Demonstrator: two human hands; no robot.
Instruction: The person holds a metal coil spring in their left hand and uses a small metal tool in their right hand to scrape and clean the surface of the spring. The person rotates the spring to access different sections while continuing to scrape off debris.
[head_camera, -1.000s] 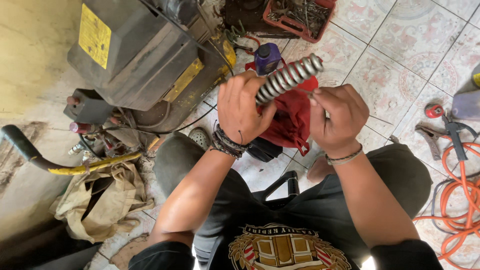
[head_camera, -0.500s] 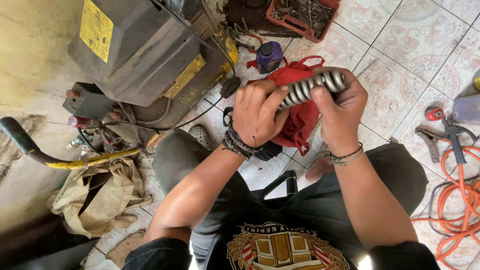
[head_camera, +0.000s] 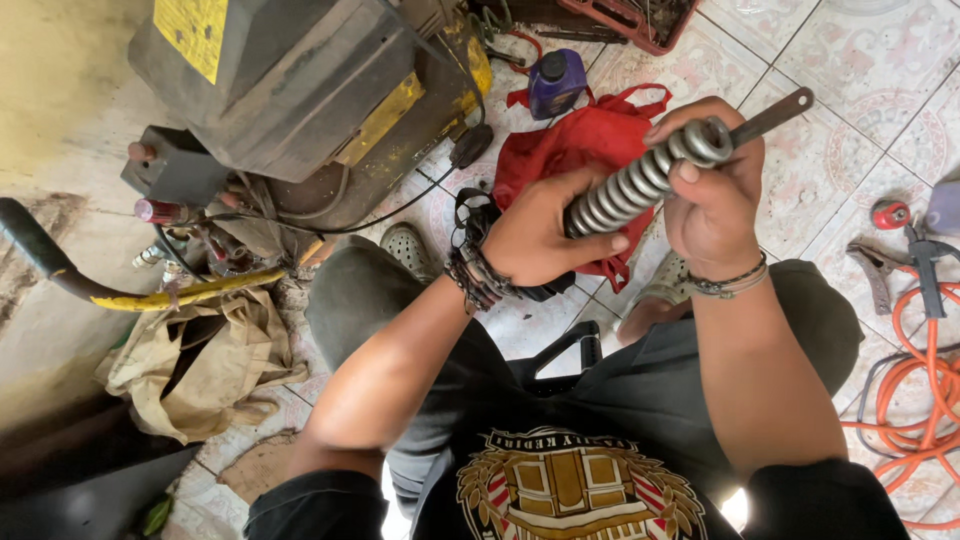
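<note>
Currently a coil spring (head_camera: 640, 185) on a metal rod (head_camera: 770, 115) is held above the lap, fingers of both hands closed around it; if grip slackens, it could slide off onto the tiled floor (head_camera: 850, 60).

Between the left hand (head_camera: 540, 235) and the right hand (head_camera: 715, 190) runs a grey coiled metal spring (head_camera: 640, 180). Beyond both hands lies a red cloth bag (head_camera: 580, 140), a small purple plastic bottle (head_camera: 555, 82) behind it. Left of the left hand stands a dark metal machine (head_camera: 300, 90). Right of the right hand lies a coiled orange hose (head_camera: 915, 400).
</note>
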